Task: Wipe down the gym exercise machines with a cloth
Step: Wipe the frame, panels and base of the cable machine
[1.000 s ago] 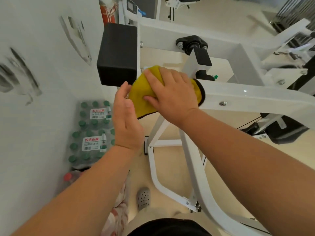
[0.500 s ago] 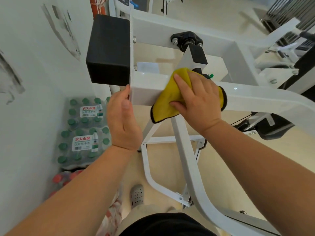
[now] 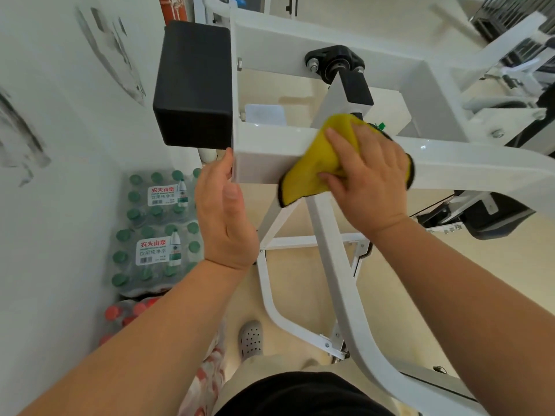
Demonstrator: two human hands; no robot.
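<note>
The right hand (image 3: 368,178) lies flat on the cloth (image 3: 312,166), fingers extended and slightly spread, pressing it against the beam (image 3: 261,159). The thumb rests on the cloth's lower fold. The cloth is yellow with a dark edge. It wraps over the top and front face of the beam, just right of the beam's left end, and one corner hangs below the beam's lower edge.

The left hand (image 3: 225,214) is flat, with straight fingers held together and nothing in it. Its fingertips (image 3: 225,159) sit at the left end of the beam; contact cannot be confirmed.

The beam belongs to a white machine (image 3: 329,265) whose slanted legs run down to the floor (image 3: 300,295). A black pad (image 3: 195,85) is mounted at the beam's left end, above the left hand. A black pivot (image 3: 333,63) sits on the rear crossbar, beyond the cloth.

Two packs of green-capped bottles (image 3: 156,229) lie stacked against the wall (image 3: 45,235) at left, with a red-capped pack (image 3: 126,316) nearer the person. A grey shoe (image 3: 250,339) stands on the floor between the forearms.
</note>
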